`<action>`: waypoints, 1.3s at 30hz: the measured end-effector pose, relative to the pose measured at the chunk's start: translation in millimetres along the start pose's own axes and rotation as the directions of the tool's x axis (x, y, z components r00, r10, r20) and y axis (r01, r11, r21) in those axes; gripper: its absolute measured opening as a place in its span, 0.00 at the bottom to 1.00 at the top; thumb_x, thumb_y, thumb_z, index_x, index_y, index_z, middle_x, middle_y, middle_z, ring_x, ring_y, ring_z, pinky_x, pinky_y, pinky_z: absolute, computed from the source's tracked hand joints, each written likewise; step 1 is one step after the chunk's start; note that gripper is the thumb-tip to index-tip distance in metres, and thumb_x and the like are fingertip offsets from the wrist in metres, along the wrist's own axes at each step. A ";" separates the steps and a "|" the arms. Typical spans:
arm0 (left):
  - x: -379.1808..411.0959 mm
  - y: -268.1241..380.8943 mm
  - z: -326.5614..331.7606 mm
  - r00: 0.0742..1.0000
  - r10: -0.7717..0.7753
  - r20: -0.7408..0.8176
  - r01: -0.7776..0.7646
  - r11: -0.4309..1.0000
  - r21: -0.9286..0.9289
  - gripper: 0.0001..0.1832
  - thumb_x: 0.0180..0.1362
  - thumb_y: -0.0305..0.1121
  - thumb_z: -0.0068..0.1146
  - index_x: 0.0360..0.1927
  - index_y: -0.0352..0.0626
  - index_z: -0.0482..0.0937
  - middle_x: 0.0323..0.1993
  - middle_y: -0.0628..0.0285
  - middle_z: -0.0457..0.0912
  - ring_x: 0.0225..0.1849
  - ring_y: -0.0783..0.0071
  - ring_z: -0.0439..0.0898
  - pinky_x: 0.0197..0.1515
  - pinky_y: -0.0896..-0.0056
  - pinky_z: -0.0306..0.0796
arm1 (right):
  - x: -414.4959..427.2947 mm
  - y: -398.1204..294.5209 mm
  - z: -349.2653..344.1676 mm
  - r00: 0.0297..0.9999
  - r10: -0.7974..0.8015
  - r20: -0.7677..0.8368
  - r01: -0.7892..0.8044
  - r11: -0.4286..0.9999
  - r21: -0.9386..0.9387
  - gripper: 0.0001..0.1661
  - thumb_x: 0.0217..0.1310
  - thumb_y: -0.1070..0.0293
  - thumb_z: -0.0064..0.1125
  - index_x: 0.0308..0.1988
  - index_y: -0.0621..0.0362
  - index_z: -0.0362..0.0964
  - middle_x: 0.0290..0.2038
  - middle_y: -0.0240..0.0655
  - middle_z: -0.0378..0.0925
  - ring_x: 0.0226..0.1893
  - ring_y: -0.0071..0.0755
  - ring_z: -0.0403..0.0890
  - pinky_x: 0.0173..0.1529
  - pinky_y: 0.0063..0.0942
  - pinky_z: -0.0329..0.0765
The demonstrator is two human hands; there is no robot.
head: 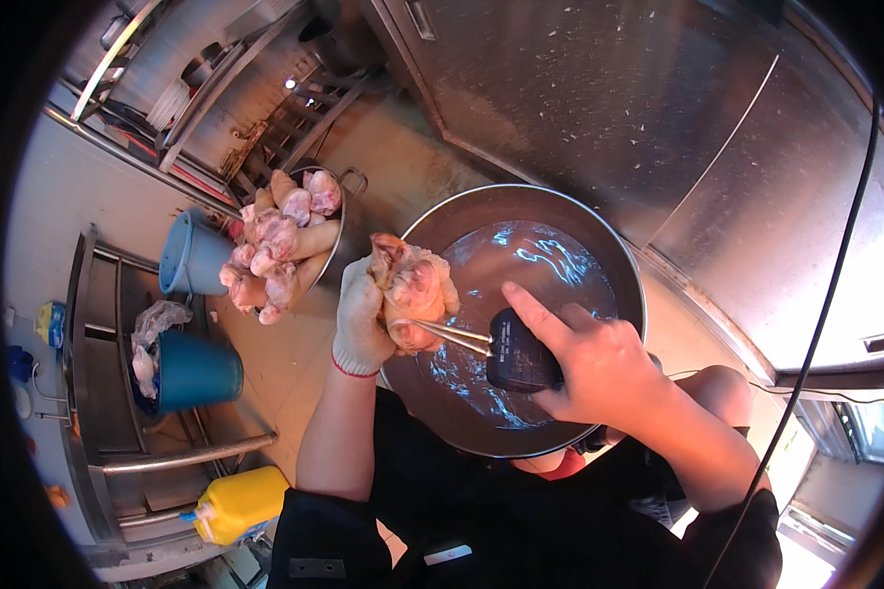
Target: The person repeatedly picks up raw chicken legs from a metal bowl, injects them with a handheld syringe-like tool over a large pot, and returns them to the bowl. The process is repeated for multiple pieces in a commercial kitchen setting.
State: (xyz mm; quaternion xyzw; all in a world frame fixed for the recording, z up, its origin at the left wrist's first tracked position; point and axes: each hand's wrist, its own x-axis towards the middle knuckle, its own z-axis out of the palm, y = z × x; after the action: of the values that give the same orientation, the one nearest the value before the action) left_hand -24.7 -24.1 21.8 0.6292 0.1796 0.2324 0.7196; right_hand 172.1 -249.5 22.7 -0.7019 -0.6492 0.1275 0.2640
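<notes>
My left hand (356,316), in a white knit glove with a red cuff edge, holds up a raw pig's trotter (415,283) over the near-left rim of a large round metal pot (453,224). Murky, rippled water (519,283) lies in the pot. Bare, my right hand (611,368) grips a black handheld tool (519,357) with its index finger stretched forward. Two pointed metal prongs (460,337) run from the tool to the trotter, and their tips meet its lower part. The tool's body bears small writing.
Left of the pot stands a metal pot (337,254) heaped with several trotters (280,235). Further left are a light-blue bucket (191,258), a teal bin (199,372) and a yellow jug (243,501). A steel cabinet (597,96) borders the far side. A black cable (829,309) hangs at right.
</notes>
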 end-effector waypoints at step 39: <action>4.8 -9.8 8.7 1.000 0.029 0.006 -0.022 0.866 -0.499 0.26 0.59 0.28 0.64 0.63 0.48 0.77 0.45 0.64 0.81 0.57 0.64 0.84 0.76 0.40 0.73 | 5.7 19.2 -17.2 0.988 0.053 0.147 -0.078 0.982 0.171 0.61 0.46 0.61 0.76 0.81 0.54 0.65 0.40 0.55 0.89 0.43 0.61 0.91 0.52 0.49 0.87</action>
State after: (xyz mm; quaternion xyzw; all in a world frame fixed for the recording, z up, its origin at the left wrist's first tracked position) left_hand -14.9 -29.5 13.6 0.4259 0.1002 0.2763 0.8557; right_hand 198.0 -247.8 27.5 -0.6860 -0.6290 0.2424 0.2739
